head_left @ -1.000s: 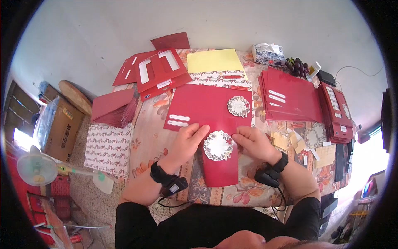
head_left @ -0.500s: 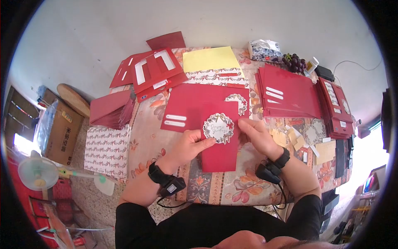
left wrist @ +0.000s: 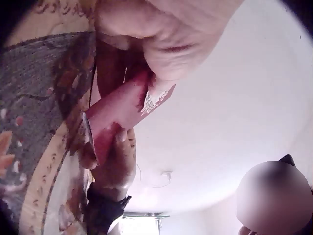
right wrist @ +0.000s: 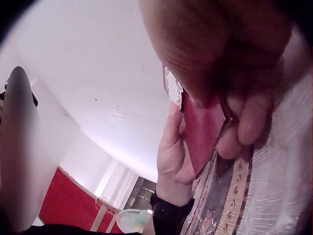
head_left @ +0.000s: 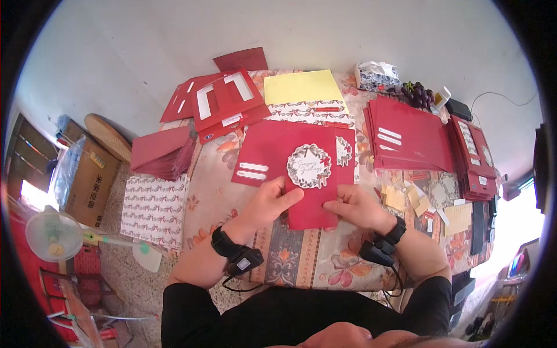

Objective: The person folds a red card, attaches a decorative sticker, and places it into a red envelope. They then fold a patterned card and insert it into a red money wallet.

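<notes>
A narrow red card [head_left: 313, 210] is held up over the table in both hands, with a round white wreath sticker [head_left: 309, 167] with greeting lettering on its upper half. My left hand [head_left: 272, 203] pinches its left edge, thumb on the front beside the wreath. Low on the right edge, my right hand [head_left: 357, 206] grips it between thumb and fingers. From the right wrist view, the fingers [right wrist: 254, 117] curl behind the card. Beneath lies a wide red sheet [head_left: 258, 148] with two white label strips; the card partly hides a second wreath [head_left: 344, 152] on it.
Red folders [head_left: 409, 136] are stacked on the right, beside a wreath-stickered pile [head_left: 470, 156]. Dark red envelopes [head_left: 161, 152] sit on patterned sheets [head_left: 154, 206] at left. Yellow paper [head_left: 303, 87], a tissue pack [head_left: 377, 76], grapes [head_left: 416, 93] and red cutouts [head_left: 232, 95] line the back.
The card has moved up and away from my body, now covering part of the second wreath. My right hand has shifted from beside the wreath down to the card's lower right edge.
</notes>
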A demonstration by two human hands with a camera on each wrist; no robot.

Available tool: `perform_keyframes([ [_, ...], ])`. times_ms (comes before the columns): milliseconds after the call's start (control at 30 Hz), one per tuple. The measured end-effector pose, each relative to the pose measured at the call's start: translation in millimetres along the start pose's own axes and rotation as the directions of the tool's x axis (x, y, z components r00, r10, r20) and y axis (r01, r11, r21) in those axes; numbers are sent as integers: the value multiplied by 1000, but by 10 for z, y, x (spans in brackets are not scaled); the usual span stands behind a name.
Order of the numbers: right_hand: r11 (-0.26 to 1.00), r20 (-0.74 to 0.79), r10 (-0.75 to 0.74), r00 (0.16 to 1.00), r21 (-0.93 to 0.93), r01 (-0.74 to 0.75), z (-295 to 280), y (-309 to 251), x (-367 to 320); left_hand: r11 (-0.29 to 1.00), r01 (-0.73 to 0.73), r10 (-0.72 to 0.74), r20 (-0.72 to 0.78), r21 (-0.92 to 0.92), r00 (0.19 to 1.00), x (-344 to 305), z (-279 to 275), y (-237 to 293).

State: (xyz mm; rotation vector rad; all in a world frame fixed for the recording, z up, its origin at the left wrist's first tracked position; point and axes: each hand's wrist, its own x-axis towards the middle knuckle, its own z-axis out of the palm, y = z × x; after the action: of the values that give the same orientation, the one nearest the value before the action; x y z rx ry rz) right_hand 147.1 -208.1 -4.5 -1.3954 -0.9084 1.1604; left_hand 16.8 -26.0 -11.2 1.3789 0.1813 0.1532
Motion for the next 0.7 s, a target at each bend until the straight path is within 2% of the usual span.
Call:
perform_keyframes([
  [33, 1000, -56, -1, 998, 2, 1, -10, 7, -3, 1000, -1, 1, 1, 1, 1000, -6, -12, 16],
  [100, 1000, -112, -5, 994, 2, 5, -41, 41, 3, 955, 248, -273, 157, 162, 949, -24, -41, 69],
  [133, 999, -116, -9, 993, 31, 12, -62, 77, 16, 962, 253, -266, 148, 104, 953, -28, 10, 60],
  [233, 997, -107, -23, 994, 65, 30, -58, 57, 16, 976, 181, -198, 149, 126, 969, -31, 8, 26],
  [400, 994, -72, -4, 997, 111, 12, -42, 8, 19, 978, 172, -185, 113, 117, 976, -37, 17, 56],
  [467, 966, -103, 10, 995, 257, 17, -10, -14, 17, 977, 177, -189, 101, 119, 977, -38, 11, 64],
  [500, 967, -101, 10, 995, 255, 17, -13, -30, 9, 980, 174, -182, 85, 94, 980, -39, 5, 68],
  [567, 975, 54, 63, 997, 208, -73, -29, -52, -14, 983, 170, -175, 65, 67, 982, -42, -1, 74],
  [700, 973, 84, 49, 995, 220, -66, -27, -21, -6, 983, 170, -175, 68, 71, 982, -55, 26, 113],
])
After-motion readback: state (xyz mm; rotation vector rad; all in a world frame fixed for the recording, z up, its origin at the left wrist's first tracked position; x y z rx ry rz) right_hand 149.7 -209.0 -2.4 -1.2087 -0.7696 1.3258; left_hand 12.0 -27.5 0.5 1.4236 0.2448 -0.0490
